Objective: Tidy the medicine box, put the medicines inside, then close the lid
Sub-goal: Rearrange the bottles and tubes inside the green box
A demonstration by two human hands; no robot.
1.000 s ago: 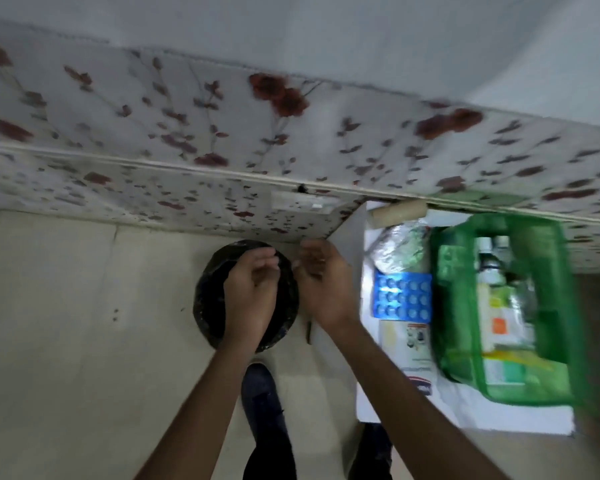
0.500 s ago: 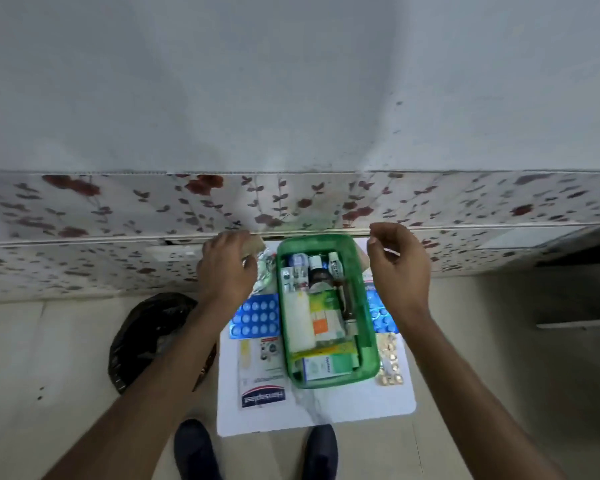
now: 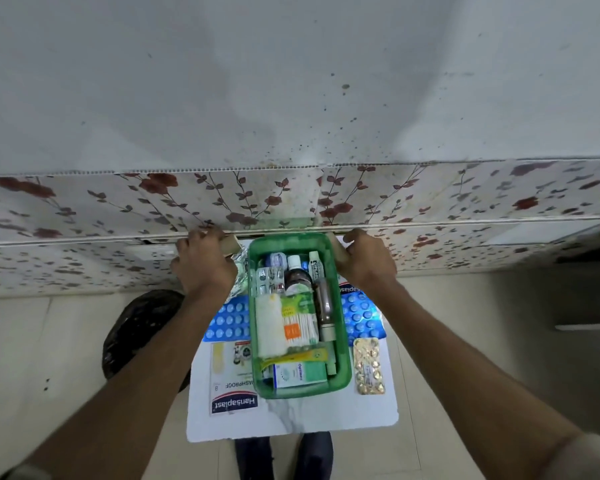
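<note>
Currently the green medicine box (image 3: 300, 313), lid off, sits mid-table, partly filled. Left hand (image 3: 203, 265) and right hand (image 3: 368, 259) each close on a tan roll at its far corners. Blister packs (image 3: 227, 322) beside it await loading.

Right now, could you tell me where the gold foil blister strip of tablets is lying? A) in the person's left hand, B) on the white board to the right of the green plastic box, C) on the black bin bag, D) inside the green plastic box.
B: the gold foil blister strip lies flat on the white board, just outside the right wall of the green plastic box.
</note>
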